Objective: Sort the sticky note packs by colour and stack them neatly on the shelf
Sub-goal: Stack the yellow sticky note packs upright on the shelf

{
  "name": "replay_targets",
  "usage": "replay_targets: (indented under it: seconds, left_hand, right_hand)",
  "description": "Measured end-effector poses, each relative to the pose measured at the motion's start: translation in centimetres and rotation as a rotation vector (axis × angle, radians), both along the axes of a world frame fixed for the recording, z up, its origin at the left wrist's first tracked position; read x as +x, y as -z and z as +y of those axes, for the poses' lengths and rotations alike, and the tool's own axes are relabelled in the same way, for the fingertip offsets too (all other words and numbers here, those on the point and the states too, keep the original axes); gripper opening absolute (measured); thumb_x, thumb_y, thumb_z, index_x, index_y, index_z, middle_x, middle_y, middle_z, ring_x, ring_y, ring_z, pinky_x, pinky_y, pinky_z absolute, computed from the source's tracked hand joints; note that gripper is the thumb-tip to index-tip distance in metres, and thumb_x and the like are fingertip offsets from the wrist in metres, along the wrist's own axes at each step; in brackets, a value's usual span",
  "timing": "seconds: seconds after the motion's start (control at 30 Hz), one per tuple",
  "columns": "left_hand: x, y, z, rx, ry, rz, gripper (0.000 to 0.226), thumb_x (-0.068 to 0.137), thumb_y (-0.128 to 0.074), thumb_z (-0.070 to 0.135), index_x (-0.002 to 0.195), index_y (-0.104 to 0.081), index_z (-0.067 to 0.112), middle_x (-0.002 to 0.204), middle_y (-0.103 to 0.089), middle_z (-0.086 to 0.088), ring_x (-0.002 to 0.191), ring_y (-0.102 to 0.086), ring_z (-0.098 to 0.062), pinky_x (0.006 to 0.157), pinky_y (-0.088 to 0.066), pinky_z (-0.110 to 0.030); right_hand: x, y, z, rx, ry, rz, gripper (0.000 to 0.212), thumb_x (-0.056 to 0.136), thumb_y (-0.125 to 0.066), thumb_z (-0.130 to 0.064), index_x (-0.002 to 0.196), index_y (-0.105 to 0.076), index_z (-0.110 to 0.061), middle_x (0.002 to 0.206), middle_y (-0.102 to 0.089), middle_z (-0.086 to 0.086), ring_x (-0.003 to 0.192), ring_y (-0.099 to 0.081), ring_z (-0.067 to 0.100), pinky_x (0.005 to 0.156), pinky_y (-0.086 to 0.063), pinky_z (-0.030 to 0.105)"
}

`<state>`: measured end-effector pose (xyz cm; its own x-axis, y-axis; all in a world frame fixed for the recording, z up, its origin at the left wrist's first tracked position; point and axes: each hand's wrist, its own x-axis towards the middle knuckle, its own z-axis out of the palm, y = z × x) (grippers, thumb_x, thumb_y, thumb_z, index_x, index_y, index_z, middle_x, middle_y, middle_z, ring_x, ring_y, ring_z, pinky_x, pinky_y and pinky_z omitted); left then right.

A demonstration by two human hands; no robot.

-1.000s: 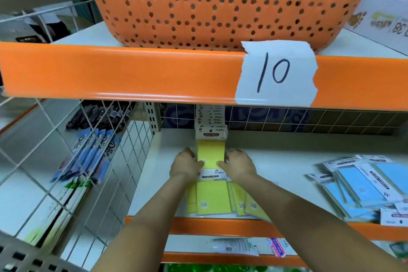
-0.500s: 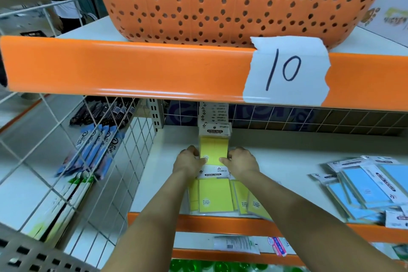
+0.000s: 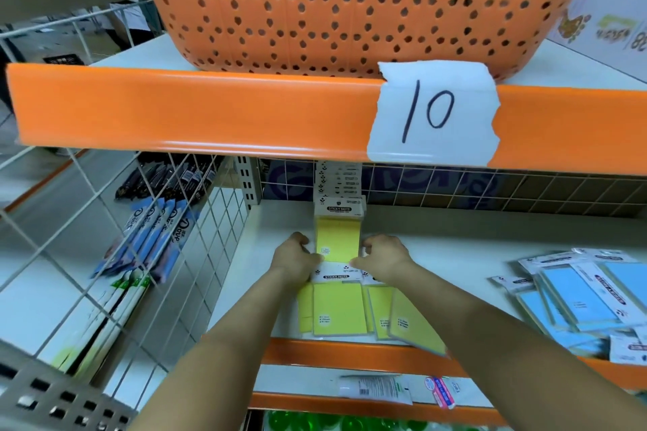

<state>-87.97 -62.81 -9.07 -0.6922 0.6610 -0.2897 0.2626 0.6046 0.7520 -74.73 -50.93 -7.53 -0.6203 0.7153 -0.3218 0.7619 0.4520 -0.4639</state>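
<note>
A stack of yellow sticky note packs [image 3: 338,238] lies on the white shelf [image 3: 437,248], its white header cards toward the back grid. My left hand [image 3: 296,259] and my right hand [image 3: 380,255] press against its two sides with curled fingers. In front of it, near the shelf's orange front edge, lie more yellow packs [image 3: 339,311], some fanned to the right. A loose heap of blue sticky note packs [image 3: 581,297] lies at the right of the same shelf.
An orange perforated basket [image 3: 350,3] stands on the shelf above, whose orange edge bears a paper label "10" [image 3: 432,112]. A white wire grid [image 3: 147,255] with hanging packets closes the left side. A tube [image 3: 374,388] lies on the shelf below.
Both hands stay at the sides of the yellow stack. The camera has shifted slightly, so the shelf sits lower and to the right in view.
</note>
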Motion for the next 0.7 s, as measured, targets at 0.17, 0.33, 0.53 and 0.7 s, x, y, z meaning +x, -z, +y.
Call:
replay_targets:
  seconds: [0.17,0.33,0.53,0.7]
  left_hand:
    - [0.6,-1.6,-1.1,-0.085,0.007,0.061,0.034,0.089,-0.059,0.013,0.122,-0.050,0.008,0.115,-0.057,-0.011,0.090,-0.050,-0.023,0.072,-0.040,-0.025]
    - [1.9,-2.3,-2.1,-0.216,0.041,0.096,0.020,0.083,-0.064,0.018,0.092,-0.049,0.010,0.080,-0.048,0.000,0.070,-0.048,-0.018,0.055,-0.039,-0.025]
    - [4.1,-3.5,-2.6,-0.286,0.043,0.090,0.029,0.083,-0.067,0.019,0.070,-0.041,0.014,0.073,-0.049,-0.003,0.063,-0.050,-0.018,0.049,-0.037,-0.023]
    - [5.7,-3.7,-2.8,-0.300,0.026,-0.081,0.028,0.081,-0.068,0.011,0.069,-0.043,0.010,0.069,-0.048,-0.008,0.055,-0.049,-0.021,0.045,-0.043,-0.024]
  right_hand:
    - [1.3,-1.3,-0.4,-0.038,-0.088,0.016,0.017,0.087,-0.066,-0.024,0.094,-0.052,-0.018,0.089,-0.054,-0.001,0.076,-0.055,0.014,0.064,-0.043,0.024]
    - [2.4,-2.1,-1.7,-0.025,-0.079,0.025,0.018,0.085,-0.067,-0.019,0.078,-0.058,-0.005,0.084,-0.063,0.018,0.073,-0.049,0.018,0.065,-0.040,0.027]
    - [2.7,-2.3,-3.6,-0.090,-0.047,-0.007,0.023,0.082,-0.070,-0.021,0.070,-0.055,-0.008,0.059,-0.056,0.006,0.049,-0.053,0.017,0.056,-0.045,0.025]
    - [2.8,-2.4,-5.3,-0.200,0.098,-0.018,0.031,0.081,-0.071,-0.019,0.065,-0.046,-0.013,0.038,-0.055,0.003,0.036,-0.058,0.017,0.044,-0.045,0.018]
